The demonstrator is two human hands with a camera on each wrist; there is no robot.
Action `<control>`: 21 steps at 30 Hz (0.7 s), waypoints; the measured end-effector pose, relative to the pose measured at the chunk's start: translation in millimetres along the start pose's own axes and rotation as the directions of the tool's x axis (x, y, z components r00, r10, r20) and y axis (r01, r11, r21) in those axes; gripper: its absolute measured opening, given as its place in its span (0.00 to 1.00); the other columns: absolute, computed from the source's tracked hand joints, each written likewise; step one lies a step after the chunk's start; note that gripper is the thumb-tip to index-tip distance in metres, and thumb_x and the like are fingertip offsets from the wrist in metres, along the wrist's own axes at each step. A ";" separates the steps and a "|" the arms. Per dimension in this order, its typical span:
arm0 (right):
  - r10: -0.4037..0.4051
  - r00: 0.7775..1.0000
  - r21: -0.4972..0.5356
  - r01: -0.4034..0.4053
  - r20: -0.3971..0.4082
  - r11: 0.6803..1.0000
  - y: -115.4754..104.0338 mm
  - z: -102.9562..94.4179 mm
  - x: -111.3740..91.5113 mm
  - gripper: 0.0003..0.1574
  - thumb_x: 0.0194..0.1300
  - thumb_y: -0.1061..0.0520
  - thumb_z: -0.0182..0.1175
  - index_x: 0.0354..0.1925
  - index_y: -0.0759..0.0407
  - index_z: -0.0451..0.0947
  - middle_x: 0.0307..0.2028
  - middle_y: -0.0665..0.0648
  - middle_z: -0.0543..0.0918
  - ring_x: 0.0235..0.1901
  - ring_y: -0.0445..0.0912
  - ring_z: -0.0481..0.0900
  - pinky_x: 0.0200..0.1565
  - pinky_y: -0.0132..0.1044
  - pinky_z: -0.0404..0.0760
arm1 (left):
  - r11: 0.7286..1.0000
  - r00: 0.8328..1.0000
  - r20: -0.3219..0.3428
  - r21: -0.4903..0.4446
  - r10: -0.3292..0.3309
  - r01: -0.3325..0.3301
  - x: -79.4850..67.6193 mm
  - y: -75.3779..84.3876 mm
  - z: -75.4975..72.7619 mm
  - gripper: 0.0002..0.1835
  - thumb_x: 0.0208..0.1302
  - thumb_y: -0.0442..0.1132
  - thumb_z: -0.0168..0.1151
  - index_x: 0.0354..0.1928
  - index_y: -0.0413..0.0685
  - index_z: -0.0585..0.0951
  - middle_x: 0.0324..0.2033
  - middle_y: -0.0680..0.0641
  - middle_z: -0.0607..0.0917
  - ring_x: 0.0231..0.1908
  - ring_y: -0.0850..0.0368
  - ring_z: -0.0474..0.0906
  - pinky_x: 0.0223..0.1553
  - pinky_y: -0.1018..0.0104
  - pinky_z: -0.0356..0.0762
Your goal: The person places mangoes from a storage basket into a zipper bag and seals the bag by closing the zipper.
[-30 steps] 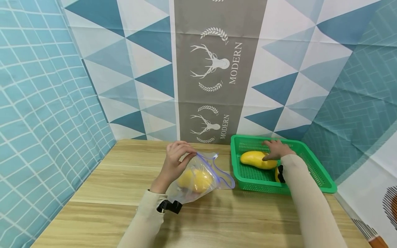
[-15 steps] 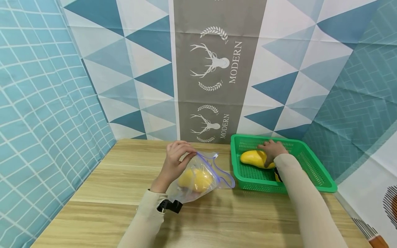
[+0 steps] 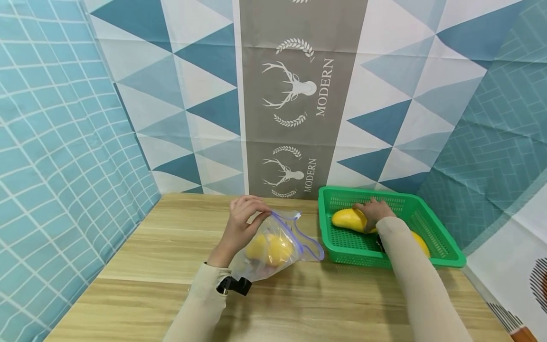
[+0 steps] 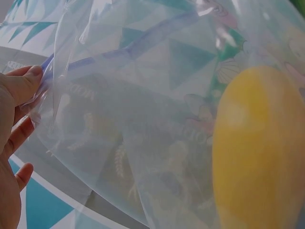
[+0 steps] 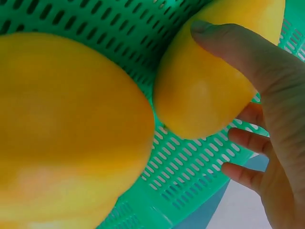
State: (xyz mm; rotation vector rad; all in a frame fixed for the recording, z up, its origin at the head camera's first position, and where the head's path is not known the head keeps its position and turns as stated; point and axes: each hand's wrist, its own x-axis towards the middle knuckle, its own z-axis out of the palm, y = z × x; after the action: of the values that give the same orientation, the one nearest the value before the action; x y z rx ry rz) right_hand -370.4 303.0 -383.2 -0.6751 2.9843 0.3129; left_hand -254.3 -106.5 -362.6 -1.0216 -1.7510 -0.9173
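The head view shows a yellow mango [image 3: 348,219] lying lengthwise in a green basket [image 3: 359,257], toward its left side. The right hand [image 3: 375,212] covers its right end; in the right wrist view the thumb lies across the fruit and the fingers bend round the far flank, so it is grasped, though how tightly cannot be told. That straddling hold seems suited to something smooth and rounded. A second mango [image 3: 421,243] sits in the same basket, partly hidden beneath the right sleeve [image 3: 412,280]. Left of the basket, the left hand [image 3: 240,225] pinches the upper edge of a clear zip bag [image 3: 259,272], probably to hold its mouth parted toward the basket. Yellow fruit [image 3: 279,250] inside likely steadies the bag on the wooden table [image 3: 162,247]. The basket's raised side stands between bag and mango, an obstacle to any low path across.
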 end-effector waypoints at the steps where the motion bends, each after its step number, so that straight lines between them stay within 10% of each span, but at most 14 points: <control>1: 0.000 1.000 0.004 0.000 -0.008 1.000 0.4 1.3 0.2 0.48 0.48 0.49 0.78 0.64 0.57 0.70 0.49 0.67 0.81 0.51 0.67 0.73 0.54 0.66 0.69 | 1.000 1.000 -0.001 0.002 0.002 -0.002 0.0 -0.1 0.2 0.13 0.50 0.25 0.73 0.37 0.46 0.84 0.34 0.48 0.87 0.46 0.43 0.77 0.48 0.39 0.59; 21: -0.014 0.997 0.017 0.015 -0.071 1.000 4.8 12.3 3.7 0.46 0.46 0.54 0.77 0.63 0.54 0.71 0.49 0.67 0.80 0.49 0.67 0.75 0.52 0.66 0.71 | 1.000 1.000 0.003 -0.003 -0.003 0.003 -0.9 0.6 -1.1 0.03 0.64 0.38 0.67 0.37 0.47 0.84 0.35 0.48 0.87 0.45 0.41 0.77 0.49 0.41 0.58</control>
State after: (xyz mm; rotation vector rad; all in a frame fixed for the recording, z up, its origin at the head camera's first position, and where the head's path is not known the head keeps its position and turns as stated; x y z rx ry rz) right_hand -375.5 308.3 -394.8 -0.7202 3.0433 0.2675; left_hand -253.1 -107.5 -363.0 -1.0232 -1.7550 -0.9213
